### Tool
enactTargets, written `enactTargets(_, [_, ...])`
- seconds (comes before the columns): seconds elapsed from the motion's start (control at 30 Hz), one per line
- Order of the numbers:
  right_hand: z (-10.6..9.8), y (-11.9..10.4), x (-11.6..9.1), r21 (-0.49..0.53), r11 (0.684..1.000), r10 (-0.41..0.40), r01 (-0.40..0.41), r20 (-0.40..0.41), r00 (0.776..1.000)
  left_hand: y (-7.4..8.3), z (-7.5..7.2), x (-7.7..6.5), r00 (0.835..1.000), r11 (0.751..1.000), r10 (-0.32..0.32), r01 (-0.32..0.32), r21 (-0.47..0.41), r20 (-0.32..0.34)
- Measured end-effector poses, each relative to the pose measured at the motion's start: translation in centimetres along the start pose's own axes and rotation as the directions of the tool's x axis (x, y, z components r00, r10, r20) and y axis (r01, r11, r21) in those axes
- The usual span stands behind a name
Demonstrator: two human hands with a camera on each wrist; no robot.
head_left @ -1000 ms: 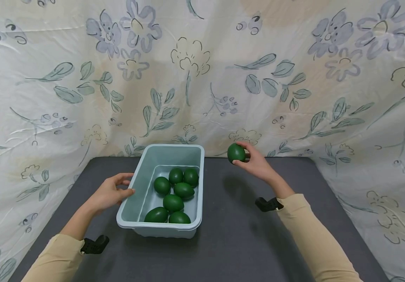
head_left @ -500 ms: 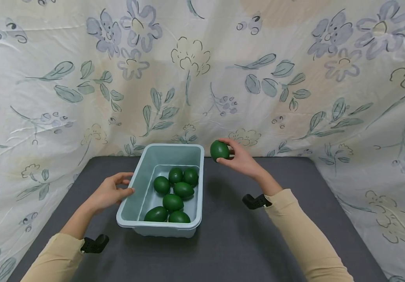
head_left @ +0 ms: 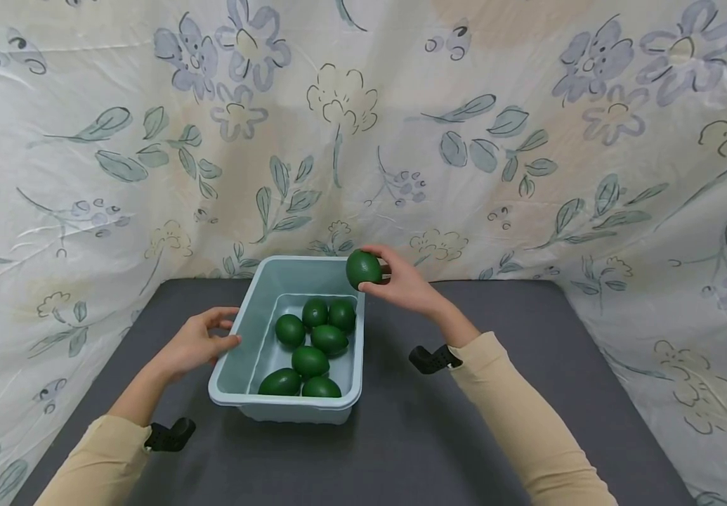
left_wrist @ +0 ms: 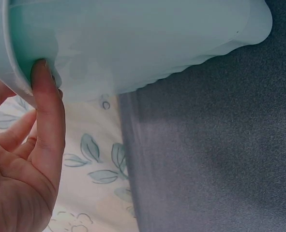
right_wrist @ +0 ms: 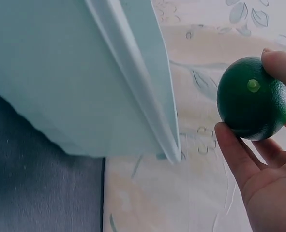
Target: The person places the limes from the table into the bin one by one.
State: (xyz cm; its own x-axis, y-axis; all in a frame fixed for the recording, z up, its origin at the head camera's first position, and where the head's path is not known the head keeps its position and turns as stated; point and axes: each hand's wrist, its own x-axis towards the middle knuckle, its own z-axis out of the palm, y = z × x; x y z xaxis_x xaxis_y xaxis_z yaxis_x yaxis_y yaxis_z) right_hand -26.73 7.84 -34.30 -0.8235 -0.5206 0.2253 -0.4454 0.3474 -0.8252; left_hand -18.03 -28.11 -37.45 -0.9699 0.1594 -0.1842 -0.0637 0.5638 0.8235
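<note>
My right hand pinches a dark green avocado between thumb and fingers. It hangs over the far right corner of a pale blue-green plastic bin, overlapping the rim in the head view. The right wrist view shows the avocado with its light stem spot, above the level of the bin's rim. Several more avocados lie loose on the bin's floor. My left hand grips the bin's left rim, with the thumb against the outer wall in the left wrist view.
The bin stands on a dark grey table, left of its middle. A floral curtain hangs behind the table's far edge and along both sides. A black strap sits on my right wrist, another strap on the left.
My right hand has carried the avocado leftward, from the right of the bin to over its far right corner. The left hand and the bin have stayed in place.
</note>
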Motion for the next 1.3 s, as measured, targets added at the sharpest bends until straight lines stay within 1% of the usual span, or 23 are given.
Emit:
enactTargets(0.3, [2.0,-1.7,0.9,0.024,0.999,-0.042,0.041,0.066,0.997,-0.1,-0.2,0.1,1.000,1.000,0.005,-0.005,0.004,0.000])
enactTargets(0.37, [2.3,-2.7,0.7,0.029,0.998,-0.051,0.049,0.086,0.995,-0.1,-0.2,0.1,1.000,1.000,0.004,-0.004,0.006,-0.005])
enactTargets(0.53, [2.9,-5.5,0.1,0.016,0.999,-0.046,0.044,0.116,0.992,-0.3,-0.2,0.0,1.000,1.000,0.014,-0.014,0.014,-0.010])
enactTargets(0.6, [3.3,-5.8,0.2,0.008,0.999,-0.040,0.039,0.120,0.992,-0.3,-0.1,0.0,1.000,1.000,0.013,-0.013,0.012,-0.010])
enactTargets(0.83, [5.4,-3.0,2.0,-0.020,0.996,-0.083,0.087,0.150,0.985,-0.3,-0.1,0.1,1.000,1.000,0.019,-0.019,0.006,-0.004])
enactTargets(1.03, [6.4,-3.6,2.6,-0.041,0.994,-0.096,0.104,0.172,0.980,-0.2,-0.1,0.0,1.000,1.000,0.021,-0.021,0.005,-0.006])
enactTargets(1.3, [7.8,-4.3,3.0,-0.114,0.988,-0.083,0.108,0.206,0.975,-0.1,-0.1,-0.1,1.000,1.000,0.014,-0.014,-0.001,-0.003])
